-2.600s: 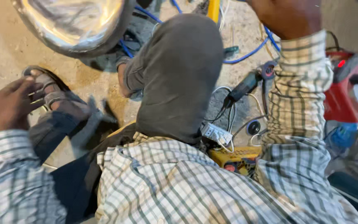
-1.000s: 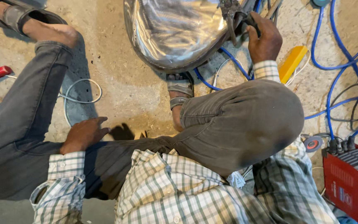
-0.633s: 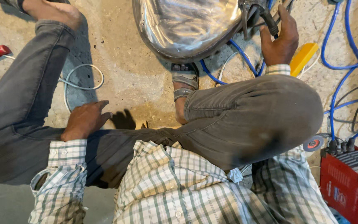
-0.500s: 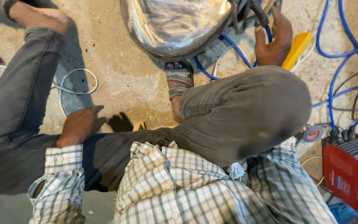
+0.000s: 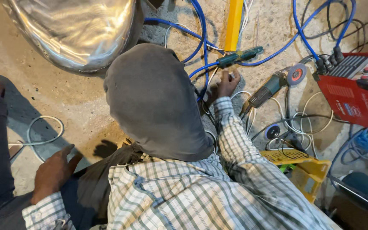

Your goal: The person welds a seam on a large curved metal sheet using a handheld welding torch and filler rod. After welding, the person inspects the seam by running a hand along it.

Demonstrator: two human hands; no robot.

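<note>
Head cam | my right hand (image 5: 226,83) is down among the floor cables, fingers loosely curled, gripping nothing I can see | green-handled tool (image 5: 239,56) lies just above it, long axis left-right | left hand (image 5: 54,172) flat, empty, well apart

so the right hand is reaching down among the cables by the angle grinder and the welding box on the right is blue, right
Not quite. The welding box at the right edge is red, not blue; the head view shows it plainly. What is blue are the cables running across the floor. The rest holds: the right hand is down among the cables, beside the angle grinder.
</note>
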